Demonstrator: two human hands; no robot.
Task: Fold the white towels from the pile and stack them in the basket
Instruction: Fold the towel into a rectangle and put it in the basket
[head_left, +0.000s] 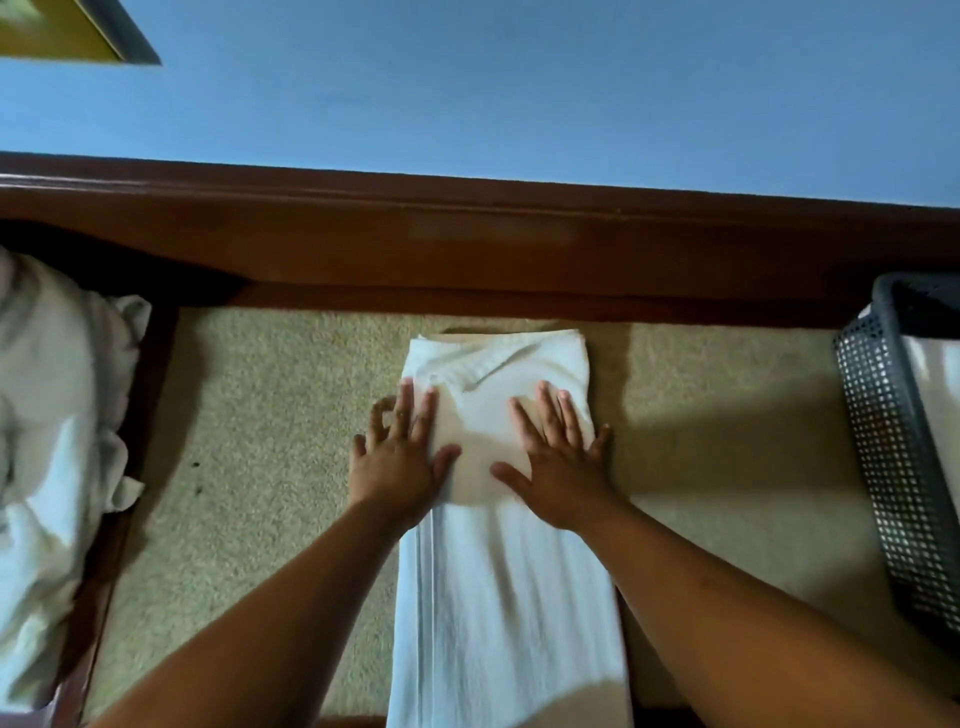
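Nearest, 6 o'clock: the long folded white towel (504, 597) of soft cloth runs from the bottom edge up toward 12 o'clock on the beige speckled carpet-like surface (249, 467). Its near end is cut off by the frame.
Left hand (397, 462): flat, fingers spread, pressing on the towel's left edge just below centre. The thumb and two fingers lie on the cloth; the outer fingers rest on the beige surface beside it.
Right hand (558, 467): flat, fingers spread, palm down on the towel's right half. The little finger reaches past the right edge.
Towel to hands: it lies under both palms and stretches beyond them to a wrinkled far end at 12 o'clock.
Hidden: the palms cover the cloth beneath, and how many layers it has cannot be told.
9 o'clock: a crumpled pile of white towels (52, 441), cut off at the left.
3 o'clock: a dark grey perforated plastic basket (883, 467), cut off at the right, with white cloth (940, 405) inside; how much it holds cannot be told.
12 o'clock: a dark brown wooden rail (467, 249) under a blue wall (519, 93).
11 o'clock: a corner of a framed picture (78, 31), blurred.
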